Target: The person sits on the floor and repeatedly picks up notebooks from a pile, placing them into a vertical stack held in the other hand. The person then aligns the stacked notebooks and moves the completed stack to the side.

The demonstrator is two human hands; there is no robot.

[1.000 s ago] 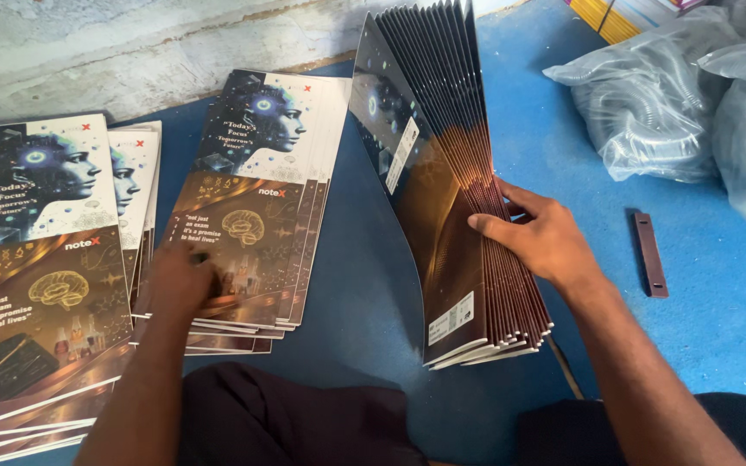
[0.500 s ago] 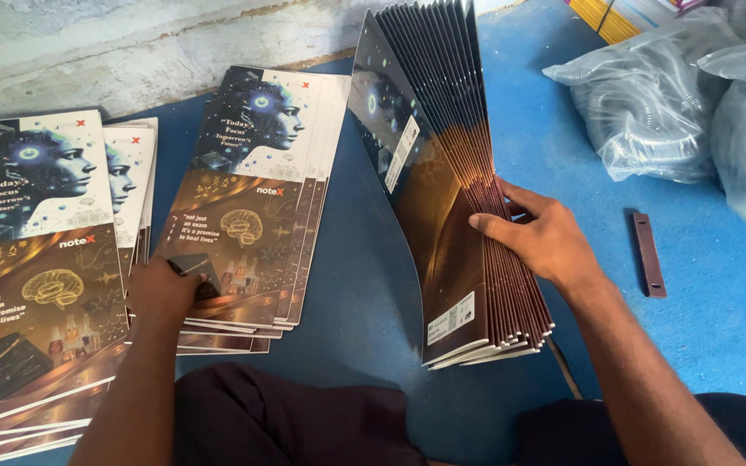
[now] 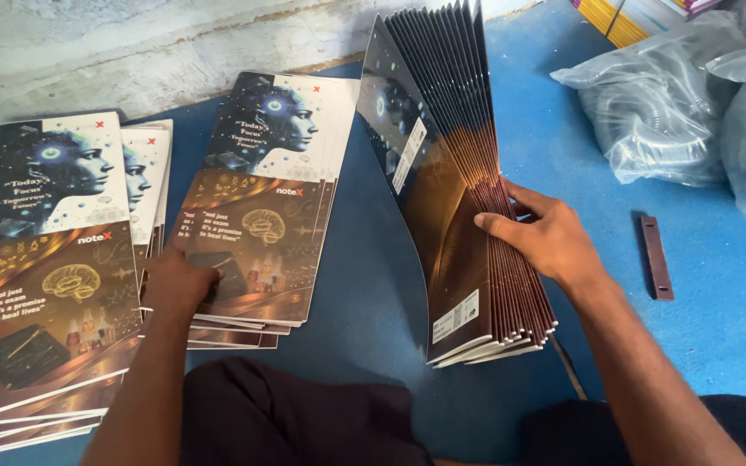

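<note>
Left hand (image 3: pixel 179 280) pressed flat on middle stack (image 3: pixel 256 224), fingers on top cover. Right hand (image 3: pixel 541 237) gripping fanned, upright covers (image 3: pixel 451 190), well right of stack.

Single head-worn view — we look steeply down, close over the blue floor (image 3: pixel 718 345) and our forearms.
</note>
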